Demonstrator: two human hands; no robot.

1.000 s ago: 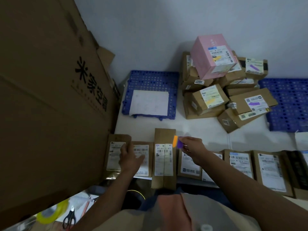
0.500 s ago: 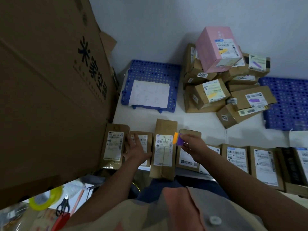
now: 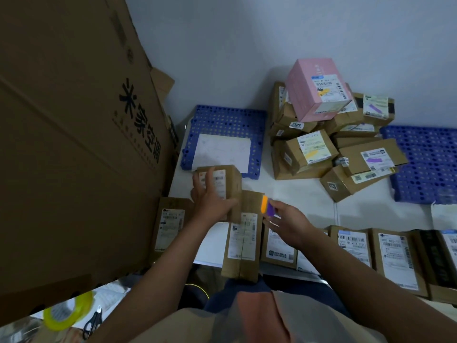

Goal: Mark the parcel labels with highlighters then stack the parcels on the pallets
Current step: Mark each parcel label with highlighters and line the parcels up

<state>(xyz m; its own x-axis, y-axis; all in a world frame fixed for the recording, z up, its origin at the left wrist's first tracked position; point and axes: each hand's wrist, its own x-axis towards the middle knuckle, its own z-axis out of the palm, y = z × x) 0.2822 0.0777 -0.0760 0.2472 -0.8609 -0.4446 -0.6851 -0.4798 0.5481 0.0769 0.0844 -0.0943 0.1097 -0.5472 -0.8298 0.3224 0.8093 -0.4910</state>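
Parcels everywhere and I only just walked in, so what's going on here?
A person is sorting labelled parcels at a white table. The left hand grips a small brown parcel lifted out of the front row, toward the blue pallet. The right hand holds orange and purple highlighters. Already marked parcels sit in a pile further back; the front row shows no marks.
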